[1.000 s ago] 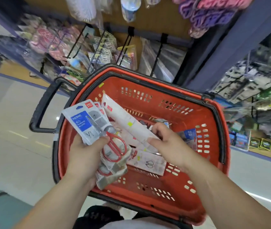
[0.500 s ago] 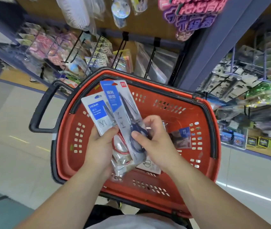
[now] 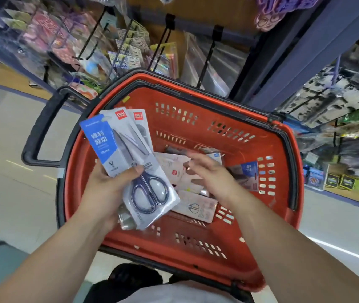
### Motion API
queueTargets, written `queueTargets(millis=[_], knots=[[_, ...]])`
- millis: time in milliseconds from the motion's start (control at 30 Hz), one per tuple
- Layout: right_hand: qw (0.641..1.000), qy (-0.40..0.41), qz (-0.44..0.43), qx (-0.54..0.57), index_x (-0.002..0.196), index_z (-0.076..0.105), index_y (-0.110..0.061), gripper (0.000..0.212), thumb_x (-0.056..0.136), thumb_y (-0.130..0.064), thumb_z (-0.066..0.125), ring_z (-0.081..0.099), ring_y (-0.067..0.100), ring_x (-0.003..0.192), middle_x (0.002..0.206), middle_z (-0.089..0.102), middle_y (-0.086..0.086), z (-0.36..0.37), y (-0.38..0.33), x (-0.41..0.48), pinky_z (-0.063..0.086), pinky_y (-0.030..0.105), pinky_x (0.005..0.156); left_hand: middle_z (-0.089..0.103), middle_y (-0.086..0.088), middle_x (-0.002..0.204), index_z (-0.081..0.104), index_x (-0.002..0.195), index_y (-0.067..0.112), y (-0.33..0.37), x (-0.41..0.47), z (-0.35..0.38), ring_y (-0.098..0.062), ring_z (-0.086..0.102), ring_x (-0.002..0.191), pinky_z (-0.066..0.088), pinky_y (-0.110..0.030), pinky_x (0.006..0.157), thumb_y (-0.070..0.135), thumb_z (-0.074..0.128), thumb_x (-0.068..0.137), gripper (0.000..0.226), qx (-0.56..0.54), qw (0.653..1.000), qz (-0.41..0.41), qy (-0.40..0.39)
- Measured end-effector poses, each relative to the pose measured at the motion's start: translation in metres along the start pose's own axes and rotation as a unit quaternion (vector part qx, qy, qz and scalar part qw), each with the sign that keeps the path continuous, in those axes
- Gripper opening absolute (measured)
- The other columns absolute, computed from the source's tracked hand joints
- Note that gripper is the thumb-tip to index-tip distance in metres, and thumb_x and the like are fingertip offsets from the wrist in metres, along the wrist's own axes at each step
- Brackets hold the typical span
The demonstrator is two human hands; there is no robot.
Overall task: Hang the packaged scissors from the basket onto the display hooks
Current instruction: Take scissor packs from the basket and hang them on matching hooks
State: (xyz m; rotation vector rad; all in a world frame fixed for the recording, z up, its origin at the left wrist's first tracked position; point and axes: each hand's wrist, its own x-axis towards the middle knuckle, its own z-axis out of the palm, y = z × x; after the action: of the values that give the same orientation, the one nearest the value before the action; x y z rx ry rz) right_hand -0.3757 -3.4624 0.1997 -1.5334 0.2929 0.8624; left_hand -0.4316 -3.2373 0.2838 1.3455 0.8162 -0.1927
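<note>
A fan of packaged scissors (image 3: 130,154) is gripped by the left hand (image 3: 106,189) above the left side of the red basket (image 3: 200,101), with the thumb pressed on the front pack. The right hand (image 3: 213,178) is held open over the basket, its fingers spread and blurred, and nothing is held in it. More packs (image 3: 196,207) are seen lying on the basket floor. Black display hooks (image 3: 165,33) are seen on the shelf behind.
</note>
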Motion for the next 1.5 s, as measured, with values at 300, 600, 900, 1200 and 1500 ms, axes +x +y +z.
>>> queueTargets(millis=[300, 600, 900, 1200, 1500], knots=[[0.869, -0.083, 0.153, -0.463, 0.145, 0.057, -0.016, 0.051, 0.098, -0.034, 0.068, 0.060, 0.030, 0.127, 0.144, 0.061, 0.008, -0.027, 0.151, 0.078, 0.048, 0.028, 0.098, 0.070, -0.015, 0.093, 0.057, 0.134, -0.002, -0.003, 0.014, -0.025, -0.018, 0.067, 0.049, 0.049, -0.027, 0.038, 0.003, 0.076, 0.083, 0.054, 0.034, 0.999, 0.028, 0.011], [0.835, -0.093, 0.101, -0.533, 0.133, 0.060, -0.013, 0.038, 0.101, -0.034, 0.065, 0.059, 0.029, 0.123, 0.136, 0.061, 0.009, -0.009, 0.147, 0.081, 0.044, 0.031, 0.086, 0.078, -0.011, 0.117, 0.063, 0.135, 0.012, -0.010, 0.018, -0.023, -0.033, 0.078, 0.099, 0.065, -0.048, 0.082, -0.003, 0.074, 0.087, 0.051, 0.063, 0.996, 0.035, 0.046], [0.887, 0.064, 0.013, -0.458, 0.131, 0.053, -0.012, 0.030, 0.106, -0.028, 0.057, 0.063, 0.038, 0.112, 0.121, 0.068, 0.018, -0.039, -0.005, -0.002, 0.047, 0.037, 0.080, 0.079, -0.011, 0.112, 0.063, 0.131, 0.012, -0.011, 0.007, 0.000, -0.026, 0.079, 0.082, 0.061, -0.036, 0.057, -0.005, 0.077, 0.087, 0.049, 0.018, 0.996, 0.004, 0.084], [0.901, 0.192, -0.215, -0.325, 0.111, 0.062, -0.021, 0.022, 0.092, -0.010, 0.064, 0.053, 0.021, 0.104, 0.097, 0.059, -0.005, 0.016, -0.046, -0.071, 0.043, 0.037, 0.087, 0.077, -0.017, 0.120, 0.065, 0.134, 0.013, -0.018, -0.005, 0.065, -0.040, 0.077, 0.104, 0.062, -0.061, 0.086, 0.001, 0.074, 0.092, 0.044, -0.167, 0.982, -0.056, 0.060], [0.961, 0.103, -0.237, -0.102, 0.097, 0.073, -0.029, 0.011, 0.097, -0.019, 0.070, 0.058, -0.001, 0.108, 0.113, 0.060, -0.005, 0.004, -0.045, -0.072, 0.040, 0.014, 0.096, 0.074, -0.022, 0.124, 0.067, 0.132, 0.007, -0.009, -0.017, 0.063, -0.041, 0.074, 0.107, 0.062, -0.051, 0.090, -0.001, 0.069, 0.088, 0.045, -0.136, 0.989, -0.035, -0.036]])
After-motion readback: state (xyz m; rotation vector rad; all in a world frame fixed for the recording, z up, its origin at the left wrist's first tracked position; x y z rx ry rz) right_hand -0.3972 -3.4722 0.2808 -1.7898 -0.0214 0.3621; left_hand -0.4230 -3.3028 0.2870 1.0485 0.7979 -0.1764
